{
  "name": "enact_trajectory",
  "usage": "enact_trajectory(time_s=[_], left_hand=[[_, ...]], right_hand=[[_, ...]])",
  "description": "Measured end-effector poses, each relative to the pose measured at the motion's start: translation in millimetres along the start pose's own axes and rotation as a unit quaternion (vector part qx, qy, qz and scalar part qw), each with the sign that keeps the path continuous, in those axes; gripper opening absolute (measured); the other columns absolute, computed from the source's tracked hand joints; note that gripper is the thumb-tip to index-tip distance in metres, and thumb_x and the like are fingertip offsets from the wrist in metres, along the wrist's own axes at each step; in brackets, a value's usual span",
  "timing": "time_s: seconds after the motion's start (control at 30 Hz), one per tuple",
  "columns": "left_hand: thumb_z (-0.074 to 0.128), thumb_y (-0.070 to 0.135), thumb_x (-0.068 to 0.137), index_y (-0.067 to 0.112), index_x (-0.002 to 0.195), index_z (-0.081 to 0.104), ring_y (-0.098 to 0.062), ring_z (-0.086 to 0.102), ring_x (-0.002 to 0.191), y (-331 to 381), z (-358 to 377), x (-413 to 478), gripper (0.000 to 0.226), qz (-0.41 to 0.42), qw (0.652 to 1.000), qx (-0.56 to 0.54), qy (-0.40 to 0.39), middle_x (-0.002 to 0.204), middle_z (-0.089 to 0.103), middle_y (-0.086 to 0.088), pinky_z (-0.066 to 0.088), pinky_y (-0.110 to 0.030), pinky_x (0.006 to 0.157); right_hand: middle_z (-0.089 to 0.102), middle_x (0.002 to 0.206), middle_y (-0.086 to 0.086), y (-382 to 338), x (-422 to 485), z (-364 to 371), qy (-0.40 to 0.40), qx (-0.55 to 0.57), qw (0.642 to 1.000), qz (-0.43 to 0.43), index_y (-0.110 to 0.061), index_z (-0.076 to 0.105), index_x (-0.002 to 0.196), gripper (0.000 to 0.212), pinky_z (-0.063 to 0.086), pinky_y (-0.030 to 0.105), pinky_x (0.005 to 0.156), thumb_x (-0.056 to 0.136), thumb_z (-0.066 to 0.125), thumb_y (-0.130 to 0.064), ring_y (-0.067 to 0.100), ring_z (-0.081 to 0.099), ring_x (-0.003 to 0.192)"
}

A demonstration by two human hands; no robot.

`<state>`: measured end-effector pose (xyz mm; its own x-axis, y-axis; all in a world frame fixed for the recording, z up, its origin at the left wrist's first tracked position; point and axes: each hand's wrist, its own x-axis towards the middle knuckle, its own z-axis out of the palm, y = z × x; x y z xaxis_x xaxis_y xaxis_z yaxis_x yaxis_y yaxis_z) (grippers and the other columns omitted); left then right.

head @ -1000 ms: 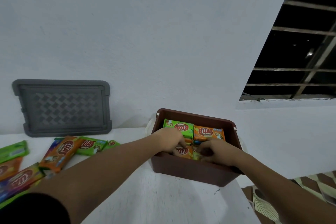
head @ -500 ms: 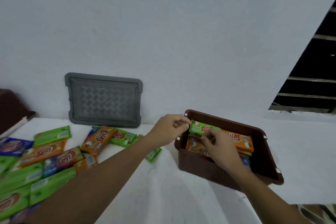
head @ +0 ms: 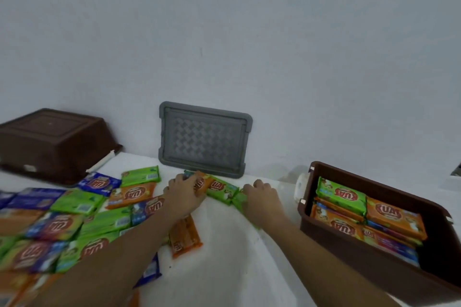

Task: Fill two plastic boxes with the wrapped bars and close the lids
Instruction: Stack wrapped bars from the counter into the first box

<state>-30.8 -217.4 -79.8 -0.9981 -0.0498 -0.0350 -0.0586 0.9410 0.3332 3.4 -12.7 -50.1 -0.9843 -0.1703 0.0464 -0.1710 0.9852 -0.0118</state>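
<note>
- Two bare forearms reach forward from the bottom edge over a white table (head: 224, 271), the left one crossing above a spread of loose bars (head: 74, 227) in green, orange and blue wrappers that fills the near left of the table.
- Just right of that spread a lone orange bar (head: 185, 238) lies flat, partly under the left forearm.
- At the near right stands the open box (head: 369, 266), brown, with no lid on it; the packed bars (head: 369, 212) inside are stacked in layers, green and orange on top, and a strip along its right side looks unfilled.
- Further in, the left hand (head: 183, 195) has its fingers bent over the gripped orange bar (head: 202, 182), with the thumb at the bar's near edge.
- A middle green bar (head: 222, 190) lies on the table between the two hands.
- The right hand (head: 263, 198) is knuckles-up with fingers curled down on an end green bar (head: 240, 199); I cannot tell whether it actually has hold of it.
- Behind the hands a grey lid (head: 204, 139) leans upright against the wall.
- Far left, an upturned box (head: 50, 142), also brown, rests bottom-up on the table by the wall.
</note>
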Motion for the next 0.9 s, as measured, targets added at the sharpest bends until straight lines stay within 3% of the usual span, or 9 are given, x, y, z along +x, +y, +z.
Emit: enact_trajectory(time_s=[0.13,0.33,0.47,0.7,0.8,0.9], left_hand=[[0.055,0.045,0.086,0.036,0.146,0.027,-0.033,0.046,0.119,-4,0,0,0.066,0.006,1.0,-0.006,-0.018,0.132,0.048,-0.013,0.038,-0.043,0.099],[0.065,0.039,0.079,0.031,0.127,0.053,-0.023,0.057,0.097,-6,-3,0,0.05,0.022,0.997,-0.076,0.008,0.113,0.06,-0.008,0.049,-0.034,0.084],[0.068,0.035,0.079,0.03,0.107,0.061,-0.016,0.063,0.076,3,-9,-5,0.029,0.003,0.981,-0.194,0.025,0.09,0.067,0.0,0.054,-0.033,0.072],[0.071,0.033,0.079,0.034,0.1,0.063,-0.01,0.065,0.071,42,-35,-12,0.022,0.046,0.936,-0.345,0.053,0.096,0.067,0.007,0.047,-0.025,0.055],[0.071,0.029,0.078,0.031,0.101,0.064,-0.013,0.066,0.076,66,-49,-16,0.024,0.072,0.922,-0.376,0.066,0.098,0.067,0.007,0.051,-0.027,0.056],[0.073,0.024,0.078,0.027,0.103,0.066,-0.01,0.064,0.082,93,-58,-18,0.026,0.106,0.906,-0.407,0.059,0.101,0.066,0.004,0.053,-0.028,0.063]], right_hand=[[0.051,0.118,0.011,1,7,24,-0.086,0.078,0.992,0.049,-0.021,0.04,0.133,0.051,0.041,0.037,0.087,0.086,0.053,-0.034,0.032,0.051,0.109],[0.052,0.116,0.011,2,3,31,-0.062,0.122,0.985,0.102,-0.017,0.044,0.124,0.042,0.041,0.038,0.088,0.084,0.054,-0.025,0.031,0.049,0.109],[0.059,0.109,0.011,3,8,20,-0.048,0.272,0.94,0.199,-0.012,0.046,0.108,0.036,0.049,0.038,0.083,0.082,0.06,-0.032,0.031,0.057,0.102],[0.064,0.101,0.015,10,14,-24,0.045,0.476,0.859,0.18,-0.014,0.048,0.102,0.025,0.052,0.034,0.062,0.085,0.062,-0.025,0.024,0.061,0.079],[0.064,0.1,0.013,29,10,-52,0.08,0.502,0.843,0.178,-0.017,0.048,0.103,0.022,0.042,0.023,0.046,0.087,0.061,-0.027,0.02,0.058,0.071],[0.065,0.096,0.014,59,-1,-76,0.111,0.539,0.818,0.168,-0.016,0.052,0.102,0.021,0.043,0.024,0.047,0.086,0.062,-0.024,0.019,0.058,0.066]])
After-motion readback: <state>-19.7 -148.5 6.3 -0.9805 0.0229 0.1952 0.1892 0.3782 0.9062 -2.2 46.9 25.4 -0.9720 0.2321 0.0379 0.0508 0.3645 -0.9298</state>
